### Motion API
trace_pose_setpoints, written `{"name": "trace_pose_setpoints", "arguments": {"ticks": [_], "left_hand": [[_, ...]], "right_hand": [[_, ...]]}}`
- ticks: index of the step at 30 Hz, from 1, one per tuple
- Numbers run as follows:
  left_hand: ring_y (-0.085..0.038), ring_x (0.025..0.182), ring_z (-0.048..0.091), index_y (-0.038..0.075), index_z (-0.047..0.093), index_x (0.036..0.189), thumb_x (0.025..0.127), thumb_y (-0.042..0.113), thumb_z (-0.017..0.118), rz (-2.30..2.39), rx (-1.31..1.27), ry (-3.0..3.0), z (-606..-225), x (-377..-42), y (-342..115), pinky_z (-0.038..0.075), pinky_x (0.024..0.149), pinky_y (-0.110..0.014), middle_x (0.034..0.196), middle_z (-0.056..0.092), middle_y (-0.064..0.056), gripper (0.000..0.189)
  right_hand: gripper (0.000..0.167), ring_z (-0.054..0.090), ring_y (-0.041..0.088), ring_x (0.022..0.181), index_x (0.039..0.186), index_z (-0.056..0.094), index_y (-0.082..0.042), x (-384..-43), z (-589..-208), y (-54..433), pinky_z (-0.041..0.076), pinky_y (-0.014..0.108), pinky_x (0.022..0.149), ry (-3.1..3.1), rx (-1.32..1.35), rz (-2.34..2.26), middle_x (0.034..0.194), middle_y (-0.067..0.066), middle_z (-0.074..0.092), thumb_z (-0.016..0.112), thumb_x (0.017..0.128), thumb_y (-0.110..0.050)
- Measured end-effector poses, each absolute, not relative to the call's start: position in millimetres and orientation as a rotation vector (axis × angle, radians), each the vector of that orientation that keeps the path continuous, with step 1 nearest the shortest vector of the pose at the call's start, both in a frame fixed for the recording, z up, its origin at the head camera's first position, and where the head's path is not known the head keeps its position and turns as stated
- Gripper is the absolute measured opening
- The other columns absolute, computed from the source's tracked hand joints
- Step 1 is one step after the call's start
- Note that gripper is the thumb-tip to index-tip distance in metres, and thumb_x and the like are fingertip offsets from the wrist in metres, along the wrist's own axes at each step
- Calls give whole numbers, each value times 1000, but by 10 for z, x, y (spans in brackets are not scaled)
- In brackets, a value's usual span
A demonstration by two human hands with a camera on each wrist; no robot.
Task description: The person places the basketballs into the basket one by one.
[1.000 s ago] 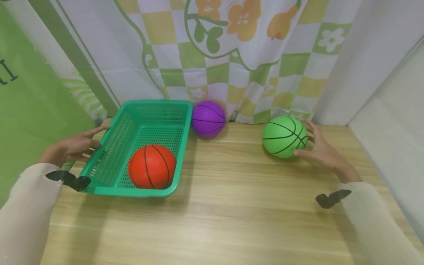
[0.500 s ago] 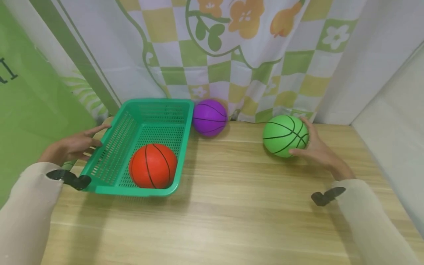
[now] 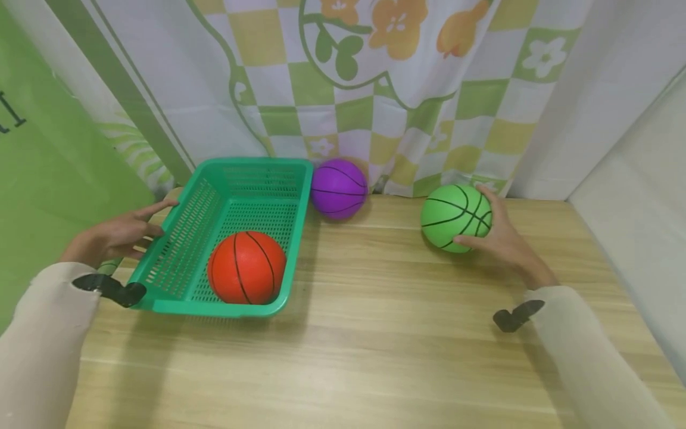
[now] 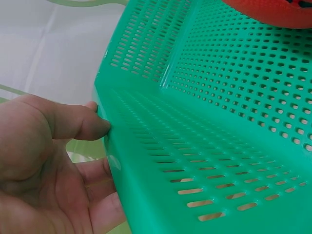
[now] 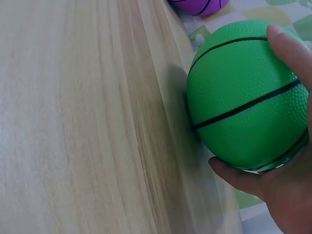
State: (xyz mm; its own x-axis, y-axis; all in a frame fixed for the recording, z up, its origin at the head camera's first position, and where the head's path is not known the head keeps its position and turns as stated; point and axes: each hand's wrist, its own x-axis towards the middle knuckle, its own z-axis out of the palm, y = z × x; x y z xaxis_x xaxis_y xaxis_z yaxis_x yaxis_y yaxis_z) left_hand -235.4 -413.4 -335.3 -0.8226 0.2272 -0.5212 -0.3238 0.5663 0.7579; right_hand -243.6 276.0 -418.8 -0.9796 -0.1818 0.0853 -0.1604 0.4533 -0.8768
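My right hand (image 3: 504,241) grips a small green basketball (image 3: 452,217) from its right side, with the thumb in front and fingers behind. In the right wrist view the ball (image 5: 243,95) is close to the table; whether it touches is unclear. My left hand (image 3: 119,237) touches the outer left rim of a green plastic basket (image 3: 184,311). Its thumb (image 4: 80,124) meets the rim edge in the left wrist view, and other fingers are partly behind the wall. A red basketball (image 3: 246,268) lies in the basket's near right corner.
A purple basketball (image 3: 339,189) sits against the basket's far right side, near the curtain (image 3: 354,113). The wooden table (image 3: 364,339) runs back to that curtain. A pale wall (image 3: 643,161) stands at the right, a green panel (image 3: 48,155) at the left.
My right hand has closed around the green basketball and moved left, shifting the ball slightly left. The left hand and basket stay nearly where they were.
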Motion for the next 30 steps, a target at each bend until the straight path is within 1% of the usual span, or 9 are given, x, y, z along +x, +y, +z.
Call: {"name": "trace_pose_setpoints", "arguments": {"ticks": [4,8,12,16,20,25,30], "left_hand": [[-36,119,54,27,-10,160,103,5,39,1238,-77,2219,-3352,-2359,-4128,54,86,-49,147,28,-40,79],[-35,116,56,27,-11,160,103,5,39,1232,-77,2222,-3349,-2356,-4120,54,86,-49,147,26,-41,79],[-36,116,57,26,-12,160,103,6,39,1225,-73,2217,-3347,-2351,-4125,54,86,-49,148,24,-43,79],[-35,115,58,27,-12,160,103,6,39,1230,-75,2215,-3345,-2351,-4141,54,86,-49,148,25,-42,79],[-34,115,59,28,-11,160,104,5,39,1237,-75,2213,-3345,-2351,-4147,54,86,-50,148,25,-41,79],[-33,113,59,26,-11,160,103,5,39,1241,-78,2211,-3340,-2348,-4134,54,86,-50,148,25,-41,79],[-33,113,59,25,-11,160,103,5,38,1241,-77,2211,-3339,-2348,-4122,55,86,-50,148,24,-42,78]], "right_hand": [[119,26,56,135,162,4,-25,-2444,-4176,2747,30,74,101,2679,-330,-1589,161,22,3,85,77,-7],[118,27,55,135,162,4,-26,-2440,-4173,2755,30,74,101,2689,-312,-1580,162,21,3,84,77,-9],[114,28,59,133,162,4,-27,-2428,-4179,2780,30,75,100,2680,-308,-1599,162,23,2,82,81,-10],[111,29,58,133,161,4,-29,-2401,-4156,2787,29,75,101,2667,-292,-1582,162,24,3,81,83,-12],[112,29,58,133,162,5,-29,-2380,-4119,2779,29,74,101,2661,-291,-1550,161,24,4,82,82,-13],[113,29,59,132,162,5,-24,-2368,-4067,2750,30,75,100,2651,-314,-1494,160,27,6,82,81,-14],[111,32,55,133,162,9,-23,-2335,-4030,2704,32,72,100,2617,-341,-1480,159,27,12,83,80,-15]]}}
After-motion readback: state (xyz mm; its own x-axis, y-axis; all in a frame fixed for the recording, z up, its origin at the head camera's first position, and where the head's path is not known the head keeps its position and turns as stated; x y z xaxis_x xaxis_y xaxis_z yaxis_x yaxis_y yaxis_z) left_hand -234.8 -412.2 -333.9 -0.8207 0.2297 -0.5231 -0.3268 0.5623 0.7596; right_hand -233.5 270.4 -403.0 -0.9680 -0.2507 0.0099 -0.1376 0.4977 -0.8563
